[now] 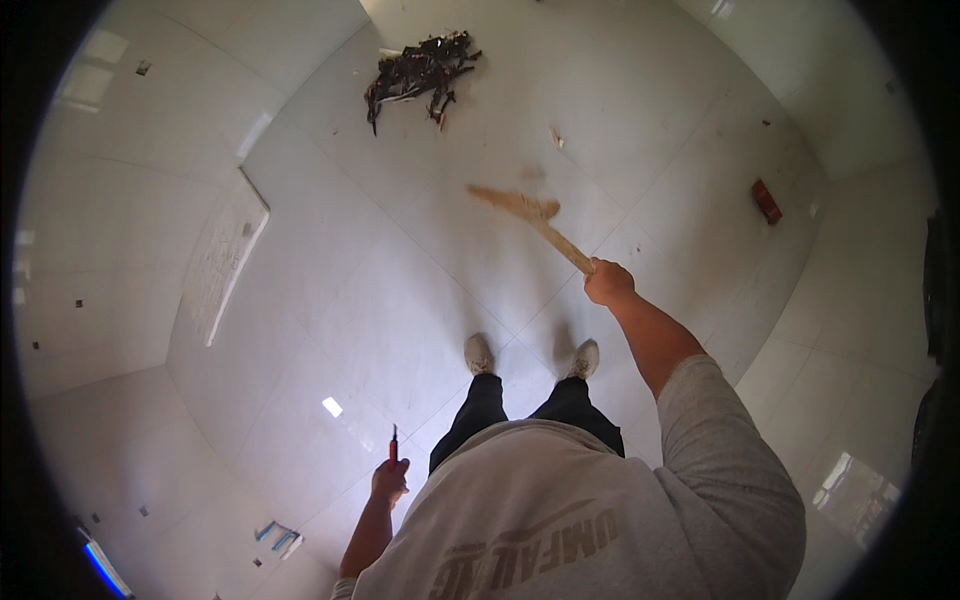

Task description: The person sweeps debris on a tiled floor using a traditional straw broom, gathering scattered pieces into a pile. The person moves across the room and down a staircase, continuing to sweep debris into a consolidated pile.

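My right hand is closed around one end of a long, light-brown strip, held out ahead over the floor. The strip's far end is smeared by motion and spreads into a forked shape; I cannot make out its material. Lower and to the left, my left hand grips a slim red-and-dark tool that looks like a utility knife, its thin tip pointing forward. The two hands are far apart, on either side of my body.
A tangled heap of dark strips lies on the pale tiled floor ahead. At the right is a red object. A white panel stands at the left wall. Blue-and-white items lie at lower left. Small scraps dot the floor.
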`<control>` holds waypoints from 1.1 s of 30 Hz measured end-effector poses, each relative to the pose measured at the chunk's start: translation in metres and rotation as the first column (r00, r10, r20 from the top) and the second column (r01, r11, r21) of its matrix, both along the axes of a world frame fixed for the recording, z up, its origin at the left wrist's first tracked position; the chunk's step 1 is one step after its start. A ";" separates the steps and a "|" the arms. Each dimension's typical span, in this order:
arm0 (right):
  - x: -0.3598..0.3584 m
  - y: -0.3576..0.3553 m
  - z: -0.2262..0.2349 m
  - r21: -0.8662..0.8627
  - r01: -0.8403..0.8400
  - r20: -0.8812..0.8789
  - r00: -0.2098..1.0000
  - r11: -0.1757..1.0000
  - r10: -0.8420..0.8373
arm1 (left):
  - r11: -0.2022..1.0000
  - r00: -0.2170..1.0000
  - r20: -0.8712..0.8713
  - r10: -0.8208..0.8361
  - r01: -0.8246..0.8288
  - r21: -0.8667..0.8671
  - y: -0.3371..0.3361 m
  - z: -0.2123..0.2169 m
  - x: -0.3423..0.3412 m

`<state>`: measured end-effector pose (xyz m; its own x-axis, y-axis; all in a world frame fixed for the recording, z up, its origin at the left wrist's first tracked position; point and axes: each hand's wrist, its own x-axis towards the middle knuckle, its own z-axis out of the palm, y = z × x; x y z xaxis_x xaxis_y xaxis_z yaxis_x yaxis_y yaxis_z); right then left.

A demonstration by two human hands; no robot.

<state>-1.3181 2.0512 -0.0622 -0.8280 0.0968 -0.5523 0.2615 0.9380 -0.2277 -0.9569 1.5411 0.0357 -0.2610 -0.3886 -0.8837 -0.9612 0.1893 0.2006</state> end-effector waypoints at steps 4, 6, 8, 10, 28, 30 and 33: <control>-0.007 -0.016 0.039 -0.192 0.185 -0.072 0.977 0.964 -0.202 | 0.995 0.993 -0.053 0.103 -0.103 -0.004 -0.044 -0.021 -0.025; 0.013 0.002 0.022 -0.160 0.238 -0.013 0.970 0.958 -0.243 | 0.984 0.985 -0.065 0.157 -0.150 0.096 -0.059 -0.036 -0.052; 0.050 0.011 0.018 -0.073 0.229 -0.018 0.973 0.971 -0.231 | 0.990 0.989 -0.057 0.133 -0.130 0.049 -0.068 -0.050 -0.072; 0.097 0.028 0.008 -0.044 0.319 0.012 0.948 0.947 -0.319 | 0.995 0.996 -0.024 0.085 -0.086 -0.055 -0.078 -0.062 -0.093; 0.260 0.378 -0.019 -0.014 0.993 0.509 0.108 0.118 -0.854 | 0.893 0.857 -0.340 -0.387 0.440 0.095 0.315 -0.021 -0.397; 0.267 0.413 -0.026 0.051 0.998 0.505 -0.006 0.023 -0.863 | 0.743 0.731 -0.312 -0.607 0.661 0.105 0.369 -0.030 -0.426; 0.211 0.444 -0.028 0.002 1.000 0.478 -0.020 -0.022 -0.878 | 0.679 0.664 -0.240 -0.708 0.734 0.031 0.406 0.003 -0.465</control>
